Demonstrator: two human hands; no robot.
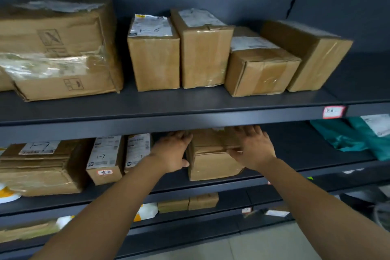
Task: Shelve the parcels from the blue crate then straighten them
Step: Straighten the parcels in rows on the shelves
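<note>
A brown cardboard parcel (213, 160) stands on the middle shelf (221, 181), between my two hands. My left hand (172, 151) lies flat against its left side, fingers straight and reaching back along the box. My right hand (252, 148) rests on its top right edge with fingers spread and thumb at the front face. Two narrow labelled parcels (105, 159) stand just left of my left hand, and a larger flat box (42, 167) sits further left. The blue crate is out of view.
The upper shelf (190, 110) carries a big taped box (59, 48) at the left and several smaller boxes (202, 48) in a row. Teal mailer bags (346, 135) lie at the right of the middle shelf. Lower shelves hold small boxes (187, 203) and white bags.
</note>
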